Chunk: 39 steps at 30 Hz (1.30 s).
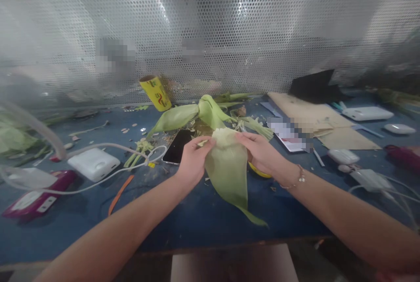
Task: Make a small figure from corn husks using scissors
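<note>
A broad, pale green corn husk [228, 170] hangs between my two hands, its gathered, ruffled whitish end at the top and its pointed tip trailing down towards me. My left hand [194, 155] pinches one side of the ruffled end between thumb and fingers. On the opposite side, my right hand [259, 148] grips the same end; a thin bracelet circles that wrist. More green husk leaves [183, 118] lie curled just behind my hands. A black-screened phone [177, 147] rests beside my left hand, and part of a yellow round object [260, 171] shows under my right.
A tilted yellow tube [155, 93] stands near the perforated metal panel [210, 24]. Left are a white charger box [93, 164], a cable, a purple power strip [41, 199] and an orange strip [120, 194]. Right are brown paper [311, 116], a card [288, 135] and white chargers [370, 180].
</note>
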Motion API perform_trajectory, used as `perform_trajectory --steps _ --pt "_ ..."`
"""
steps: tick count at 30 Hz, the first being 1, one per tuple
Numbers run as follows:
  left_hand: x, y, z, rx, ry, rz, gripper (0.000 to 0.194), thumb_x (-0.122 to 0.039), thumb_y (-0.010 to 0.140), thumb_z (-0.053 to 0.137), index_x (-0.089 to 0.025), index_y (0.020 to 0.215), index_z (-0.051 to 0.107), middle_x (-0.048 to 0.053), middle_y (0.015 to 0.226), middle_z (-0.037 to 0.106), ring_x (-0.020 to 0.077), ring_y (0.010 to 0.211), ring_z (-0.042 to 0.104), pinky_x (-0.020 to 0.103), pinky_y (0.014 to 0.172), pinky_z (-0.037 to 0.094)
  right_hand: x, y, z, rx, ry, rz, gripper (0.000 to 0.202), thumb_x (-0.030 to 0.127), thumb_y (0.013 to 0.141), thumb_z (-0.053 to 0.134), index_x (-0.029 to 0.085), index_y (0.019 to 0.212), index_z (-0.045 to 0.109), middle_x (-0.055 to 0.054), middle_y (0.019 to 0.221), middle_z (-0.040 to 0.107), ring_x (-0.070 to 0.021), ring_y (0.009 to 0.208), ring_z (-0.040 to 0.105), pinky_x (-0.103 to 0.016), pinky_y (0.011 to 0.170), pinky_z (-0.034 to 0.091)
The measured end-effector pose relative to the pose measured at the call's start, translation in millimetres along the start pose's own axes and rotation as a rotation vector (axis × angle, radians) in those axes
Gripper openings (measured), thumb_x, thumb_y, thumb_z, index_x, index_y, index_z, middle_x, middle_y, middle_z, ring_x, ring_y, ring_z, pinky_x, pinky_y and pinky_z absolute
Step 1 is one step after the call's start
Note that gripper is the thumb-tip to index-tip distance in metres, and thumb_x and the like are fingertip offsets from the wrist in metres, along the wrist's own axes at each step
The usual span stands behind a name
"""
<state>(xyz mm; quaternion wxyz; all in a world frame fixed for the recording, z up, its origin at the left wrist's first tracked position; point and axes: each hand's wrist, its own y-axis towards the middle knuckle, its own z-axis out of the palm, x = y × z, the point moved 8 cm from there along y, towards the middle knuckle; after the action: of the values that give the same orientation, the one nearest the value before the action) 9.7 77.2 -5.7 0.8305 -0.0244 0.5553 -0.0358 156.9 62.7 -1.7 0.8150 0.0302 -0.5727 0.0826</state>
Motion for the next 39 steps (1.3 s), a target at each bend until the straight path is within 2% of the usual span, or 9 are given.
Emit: perform_trajectory --steps 6,10,15,20,23,27,34,36,39 --pt "-0.7 -3.4 12.9 0.142 -0.029 -0.018 0.026 -0.038 0.065 0.071 -0.014 0.075 0.068 0.004 0.066 0.068 0.0158 0.063 0.062 0.028 0.061 0.049 -3.8 2.4 -4.2 0.004 0.037 0.083 0.016 0.033 0.075 0.063 0.018 0.082 0.066 -0.003 0.073 0.069 -0.0145 0.060 0.062 -0.028 0.061 0.050" --pt "-0.3 -3.7 8.8 0.092 0.008 -0.054 0.032 -0.045 0.071 0.063 -0.014 0.075 0.067 0.004 0.061 0.066 0.0185 0.063 0.063 0.029 0.061 0.049 -1.7 7.0 -9.4 -0.006 -0.037 0.029 0.016 0.034 0.075 0.062 0.019 0.078 0.063 -0.002 0.069 0.066 -0.0150 0.059 0.061 -0.031 0.062 0.049" --pt "-6.2 -2.5 6.4 0.052 -0.028 0.007 0.027 -0.042 0.068 0.066 -0.016 0.065 0.059 -0.002 0.056 0.059 0.0123 0.054 0.057 0.024 0.055 0.045 4.0 10.3 -15.5 -0.066 -0.104 -0.087 0.017 0.036 0.072 0.063 0.019 0.072 0.059 0.000 0.068 0.063 -0.0151 0.064 0.059 -0.030 0.065 0.047" --pt "-13.3 0.1 9.1 0.103 0.028 0.100 0.027 -0.037 0.065 0.069 -0.016 0.061 0.053 -0.005 0.056 0.051 0.0065 0.050 0.047 0.018 0.049 0.041 10.6 11.3 -24.6 -0.128 -0.170 -0.140 0.010 0.027 0.073 0.056 0.021 0.080 0.060 0.000 0.073 0.063 -0.0162 0.070 0.059 -0.030 0.067 0.046" --pt "-14.1 2.1 7.5 0.113 0.154 0.149 0.026 -0.036 0.067 0.067 -0.014 0.059 0.057 -0.003 0.058 0.053 0.0076 0.053 0.048 0.020 0.052 0.042 23.2 8.9 -26.2 -0.137 -0.432 -0.270 0.025 0.015 0.070 0.048 0.022 0.090 0.061 -0.002 0.088 0.064 -0.0187 0.084 0.059 -0.035 0.077 0.046" --pt "-12.1 2.7 8.4 0.157 0.292 0.196 0.024 -0.038 0.071 0.064 -0.014 0.067 0.064 0.000 0.062 0.058 0.0102 0.057 0.051 0.023 0.056 0.045 39.8 -3.0 -11.5 -0.104 -0.812 -0.498 0.044 0.007 0.066 0.045 0.022 0.106 0.055 -0.006 0.110 0.056 -0.0205 0.104 0.053 -0.038 0.087 0.044" --pt "-14.6 0.8 8.0 0.161 0.404 0.255 0.021 -0.036 0.073 0.062 -0.016 0.068 0.063 -0.002 0.062 0.057 0.0083 0.055 0.048 0.021 0.053 0.038 36.4 1.7 -8.6 -0.112 -0.900 -0.422 0.031 0.020 0.071 0.059 0.019 0.102 0.055 -0.009 0.108 0.062 -0.0217 0.099 0.058 -0.039 0.088 0.045" --pt "-15.0 -0.5 11.9 0.193 0.446 0.249 0.020 -0.036 0.073 0.062 -0.016 0.071 0.064 0.000 0.066 0.061 0.0101 0.060 0.052 0.022 0.057 0.040 34.0 4.3 -8.7 -0.090 -0.901 -0.376 0.024 0.022 0.072 0.060 0.019 0.095 0.059 -0.006 0.097 0.066 -0.0197 0.088 0.062 -0.036 0.080 0.048" --pt "-19.2 -2.2 14.8 0.169 0.576 0.286 0.020 -0.032 0.067 0.067 -0.016 0.077 0.065 0.003 0.076 0.066 0.0125 0.067 0.056 0.023 0.061 0.042 38.8 -0.7 0.3 -0.061 -0.945 -0.443 0.015 0.023 0.074 0.060 0.020 0.088 0.062 -0.003 0.088 0.068 -0.0165 0.078 0.062 -0.029 0.070 0.048"
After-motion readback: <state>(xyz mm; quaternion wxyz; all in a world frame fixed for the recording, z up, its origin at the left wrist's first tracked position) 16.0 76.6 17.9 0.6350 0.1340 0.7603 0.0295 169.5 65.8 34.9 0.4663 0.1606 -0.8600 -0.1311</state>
